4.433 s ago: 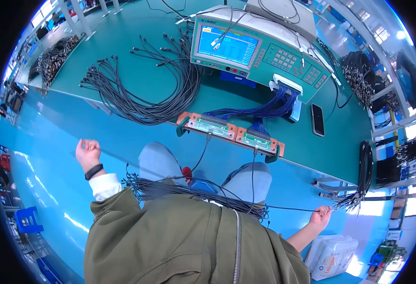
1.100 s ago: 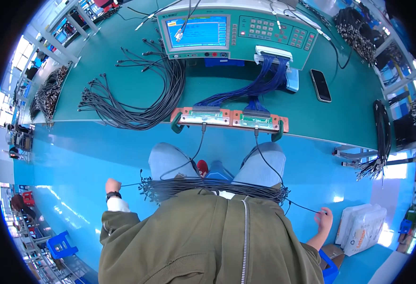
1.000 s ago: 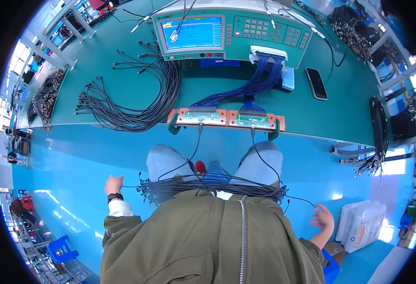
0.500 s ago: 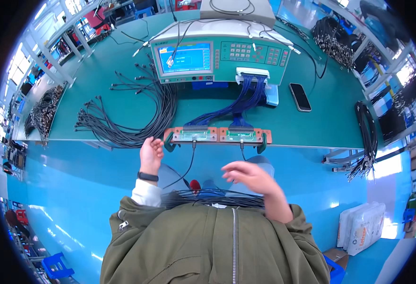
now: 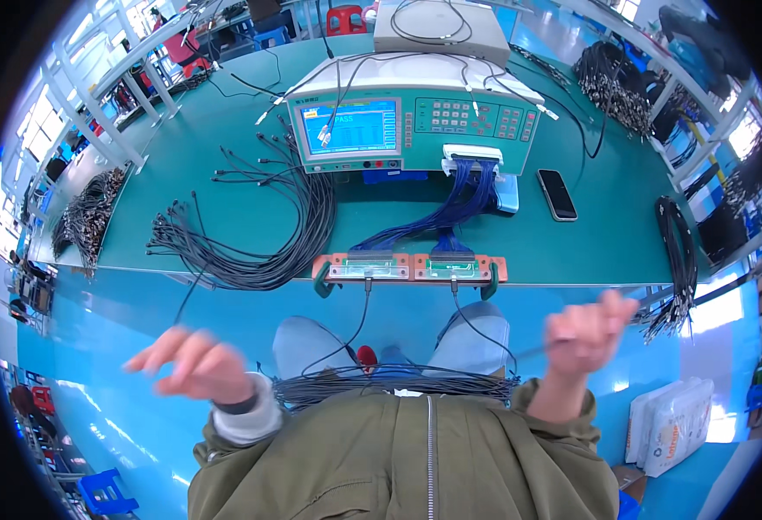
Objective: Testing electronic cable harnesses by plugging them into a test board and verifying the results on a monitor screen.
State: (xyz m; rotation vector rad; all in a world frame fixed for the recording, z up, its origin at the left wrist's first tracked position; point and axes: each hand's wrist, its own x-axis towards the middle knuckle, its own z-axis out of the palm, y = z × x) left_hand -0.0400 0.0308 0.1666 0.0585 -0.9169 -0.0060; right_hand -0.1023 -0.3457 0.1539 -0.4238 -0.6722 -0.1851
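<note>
My left hand (image 5: pixel 192 368) is in front of the table at the left, its fingers stretched apart and slightly blurred. Just above it, a single black cable (image 5: pixel 187 302) hangs over the table edge from the large cable bundle (image 5: pixel 264 269). At the right my right hand (image 5: pixel 587 336) is closed, with a thin black cable running out of its left side, smeared by motion. Two cables (image 5: pixel 366 316) are plugged into the test fixture (image 5: pixel 415 268) at the table's front edge. More black cables (image 5: pixel 398 387) lie across my lap.
A green and white tester (image 5: pixel 411 113) with a lit screen stands behind the fixture, joined to it by blue ribbon wires (image 5: pixel 424 217). A phone (image 5: pixel 557 194) lies to its right. Another cable bundle (image 5: pixel 675 260) hangs over the right edge. White packages (image 5: pixel 671 425) stand on the floor.
My left hand has moved left and down, away from the fixture's left end. My right hand has swung right and closed. A cable now hangs off the bundle, and the screen display differs.
</note>
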